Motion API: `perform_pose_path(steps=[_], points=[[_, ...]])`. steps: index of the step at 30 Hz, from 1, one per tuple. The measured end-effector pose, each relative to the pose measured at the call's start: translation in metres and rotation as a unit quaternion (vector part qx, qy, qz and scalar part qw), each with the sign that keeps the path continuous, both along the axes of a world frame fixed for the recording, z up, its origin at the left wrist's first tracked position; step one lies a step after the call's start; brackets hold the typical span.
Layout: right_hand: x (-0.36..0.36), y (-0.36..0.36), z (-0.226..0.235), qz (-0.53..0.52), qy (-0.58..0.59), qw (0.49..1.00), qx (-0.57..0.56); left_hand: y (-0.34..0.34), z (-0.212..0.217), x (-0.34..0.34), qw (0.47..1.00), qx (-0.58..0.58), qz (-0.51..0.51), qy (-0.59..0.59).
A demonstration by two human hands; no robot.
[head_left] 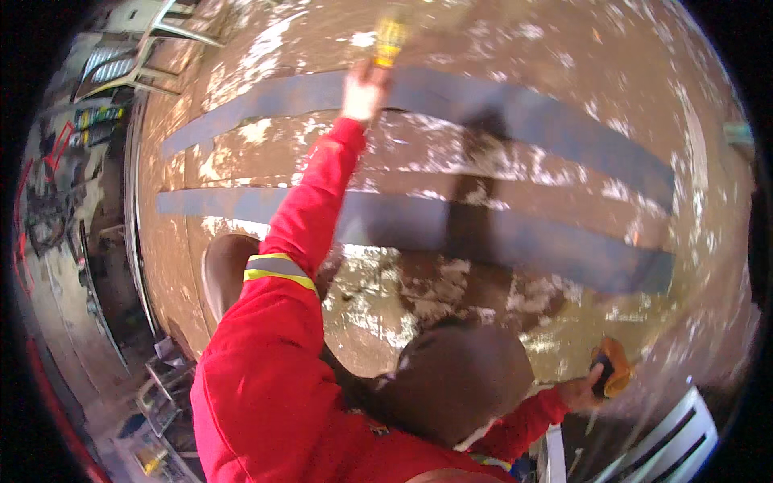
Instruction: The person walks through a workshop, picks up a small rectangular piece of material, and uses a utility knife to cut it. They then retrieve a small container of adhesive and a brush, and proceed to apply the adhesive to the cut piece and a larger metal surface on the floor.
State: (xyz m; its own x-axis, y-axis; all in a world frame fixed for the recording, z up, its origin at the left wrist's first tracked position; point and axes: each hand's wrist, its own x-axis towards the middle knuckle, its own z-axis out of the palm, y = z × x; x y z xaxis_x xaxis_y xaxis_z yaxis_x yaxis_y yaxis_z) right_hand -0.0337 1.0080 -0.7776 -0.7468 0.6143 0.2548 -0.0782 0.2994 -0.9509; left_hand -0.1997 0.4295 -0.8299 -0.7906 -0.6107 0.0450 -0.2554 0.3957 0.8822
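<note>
My left arm, in a red sleeve with a reflective band, stretches forward across two long grey strips. My left hand (366, 90) is closed on a yellow object with dark markings (389, 42), too blurred to name. That hand is over the far grey strip (547, 121), which curves in the fisheye picture. The near grey strip (403, 221) lies roughly alongside it, closer to me. Low on the right, my right hand (578, 392) grips a rounded orange-and-black object (615, 369), whose kind I cannot make out. It is apart from both strips.
A scuffed brown surface (580, 322) with pale patches lies under the strips. My brown-covered knee (463, 378) is in front of me. One pale chair (141, 60) stands far left; white slats (676, 443) show lower right. Cluttered gear (56, 209) fills the left side.
</note>
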Motion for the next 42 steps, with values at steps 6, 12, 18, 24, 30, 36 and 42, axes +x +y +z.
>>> perform_pose_path(steps=[6, 12, 18, 24, 30, 36, 42], points=[[-0.013, -0.104, 0.045, 0.148, -0.01, 0.988, 0.051, -0.287, -0.003, 0.108, 0.946, -0.121, 0.289, 0.081], [0.027, -0.172, 0.034, 0.087, 0.031, 0.995, 0.034, -0.511, -0.169, 0.19, 0.961, -0.04, 0.273, 0.029], [0.113, -0.257, 0.128, -0.122, 0.047, 0.991, 0.033, -0.431, -0.15, 0.161, 0.942, -0.071, 0.329, -0.008], [0.159, -0.268, 0.19, -0.132, 0.059, 0.978, 0.151, -0.256, -0.078, 0.081, 0.988, 0.102, 0.064, 0.097], [0.176, -0.342, 0.23, -0.125, 0.075, 0.969, 0.199, -0.133, -0.109, 0.047, 0.961, 0.205, -0.137, -0.127], [0.187, -0.31, 0.173, -0.111, 0.012, 0.979, 0.172, -0.17, -0.063, 0.074, 0.986, 0.059, -0.148, -0.039], [0.111, -0.355, 0.101, 0.126, 0.06, 0.99, 0.024, -0.329, 0.084, 0.178, 0.959, -0.103, -0.24, -0.11]])
